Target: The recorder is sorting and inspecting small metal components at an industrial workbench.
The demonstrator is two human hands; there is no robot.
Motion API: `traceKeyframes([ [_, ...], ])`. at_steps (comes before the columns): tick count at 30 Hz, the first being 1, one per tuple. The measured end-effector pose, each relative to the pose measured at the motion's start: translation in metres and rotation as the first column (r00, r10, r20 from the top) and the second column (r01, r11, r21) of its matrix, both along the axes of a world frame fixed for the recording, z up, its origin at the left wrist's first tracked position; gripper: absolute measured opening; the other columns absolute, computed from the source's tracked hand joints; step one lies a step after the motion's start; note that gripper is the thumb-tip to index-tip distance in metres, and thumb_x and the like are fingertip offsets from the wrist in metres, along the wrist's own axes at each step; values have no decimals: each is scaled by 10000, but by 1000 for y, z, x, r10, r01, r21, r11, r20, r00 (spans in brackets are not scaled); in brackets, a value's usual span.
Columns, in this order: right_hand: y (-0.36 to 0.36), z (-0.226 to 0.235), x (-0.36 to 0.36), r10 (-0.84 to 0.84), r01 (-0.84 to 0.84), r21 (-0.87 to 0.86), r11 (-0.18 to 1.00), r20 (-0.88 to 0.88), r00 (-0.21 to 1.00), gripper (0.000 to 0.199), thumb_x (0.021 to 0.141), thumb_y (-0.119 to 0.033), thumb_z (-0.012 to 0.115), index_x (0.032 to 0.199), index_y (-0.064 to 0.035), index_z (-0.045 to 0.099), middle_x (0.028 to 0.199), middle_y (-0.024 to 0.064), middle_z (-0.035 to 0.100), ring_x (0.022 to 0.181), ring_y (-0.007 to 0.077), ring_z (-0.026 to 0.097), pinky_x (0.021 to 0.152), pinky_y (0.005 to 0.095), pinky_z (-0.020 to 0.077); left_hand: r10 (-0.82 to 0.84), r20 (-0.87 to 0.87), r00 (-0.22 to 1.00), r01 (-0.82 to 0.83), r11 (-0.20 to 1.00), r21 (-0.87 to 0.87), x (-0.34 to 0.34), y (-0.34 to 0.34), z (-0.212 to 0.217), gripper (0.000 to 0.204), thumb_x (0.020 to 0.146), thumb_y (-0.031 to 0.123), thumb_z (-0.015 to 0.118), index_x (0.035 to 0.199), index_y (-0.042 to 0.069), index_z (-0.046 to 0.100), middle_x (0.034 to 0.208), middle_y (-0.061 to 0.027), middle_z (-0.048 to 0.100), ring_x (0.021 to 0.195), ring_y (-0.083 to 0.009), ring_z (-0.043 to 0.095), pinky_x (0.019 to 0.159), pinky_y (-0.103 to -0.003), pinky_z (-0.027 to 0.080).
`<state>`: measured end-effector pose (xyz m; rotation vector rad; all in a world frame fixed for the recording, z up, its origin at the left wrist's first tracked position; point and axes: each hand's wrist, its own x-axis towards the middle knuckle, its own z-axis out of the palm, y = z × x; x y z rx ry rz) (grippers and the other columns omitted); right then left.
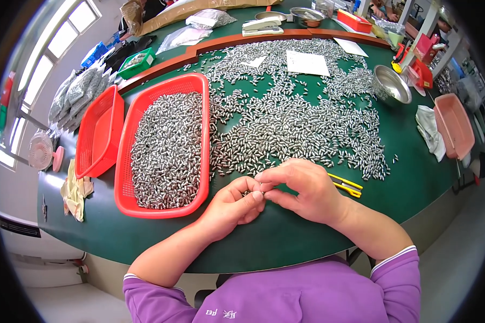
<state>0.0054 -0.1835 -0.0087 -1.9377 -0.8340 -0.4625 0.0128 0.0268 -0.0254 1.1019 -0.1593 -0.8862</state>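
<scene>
We observe small, spindle-shaped metal pieces (302,129) spread loose across the green worktop (145,237), from near its middle toward its far edge. More of the same fill the red perforated basket (206,140) left of the middle; a second red basket (98,134) stands by the left edge.

Both hands meet over the near edge. The left hand (237,205) has thumb and index pressed close, with a bit of grey metal just showing between them. The right hand (306,189) brings thumb and index narrowly to the left fingertips; we cannot tell whether they grip a piece, as the contact is masked by the fingers. A yellow-handled tool (346,184) lies partly hidden behind the right hand.

Writing: pale characters (221,313) are stitched on the purple shirt (291,293). Any marks on the white sheet (307,63) lying on the spread are too faint for us to read.

A metal bowl (392,85) stands toward the right edge, beyond a white cloth (430,132) and a pink tub (455,126). Items past the far right corner are crowded and hard to separate; the fisheye rim cuts off the outermost.
</scene>
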Motion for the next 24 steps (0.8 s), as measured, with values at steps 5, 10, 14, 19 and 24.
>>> traceKeyframes([
  [5, 1, 2, 1, -4, 3, 16, 1000, 50, 999, 328, 770, -61, 730, 1080, -118, 638, 840, 17, 652, 758, 216, 639, 710, 352, 516, 8, -16, 1000, -8, 999, -43, 1, 1, -1, 115, 1009, 212, 521, 1046, 105, 500, 852, -23, 538, 610, -50, 416, 516, -194, 289],
  [10, 0, -2, 2, -3, 3, 1, 1000, 58, 998, 307, 776, -63, 728, 1070, -112, 654, 833, 25, 655, 762, 215, 641, 699, 348, 518, 49, -40, 998, -49, 999, -14, -2, -2, 2, 222, 994, 227, 543, 1174, 99, 522, 812, 1, 505, 586, -57, 377, 506, -198, 288],
  [14, 1, -3, 1, 0, 0, 3, 1000, 65, 998, 290, 772, -63, 730, 1052, -107, 669, 823, 31, 657, 761, 213, 641, 686, 343, 519, 5, 23, 1000, -5, 999, -34, -1, 0, -2, 148, 1003, 206, 522, 1109, 104, 509, 845, -10, 529, 600, -56, 397, 514, -193, 296],
  [19, -2, 1, 5, -79, 82, -20, 996, 126, 989, 280, 770, -72, 730, 1041, -107, 671, 837, 30, 650, 784, 221, 642, 698, 350, 517, 8, 14, 1000, -6, 996, -90, 1, 1, -4, 111, 1016, 203, 496, 1059, 101, 498, 864, -21, 549, 607, -57, 404, 514, -196, 293],
  [24, -3, 3, 3, -93, 105, -85, 991, 132, 987, 213, 770, -80, 723, 977, -114, 687, 896, 35, 649, 826, 239, 638, 720, 360, 515, 61, -1, 998, -61, 996, -71, 0, -1, -1, 164, 1036, 253, 446, 1048, 100, 503, 869, -26, 554, 596, -70, 400, 505, -202, 287],
])
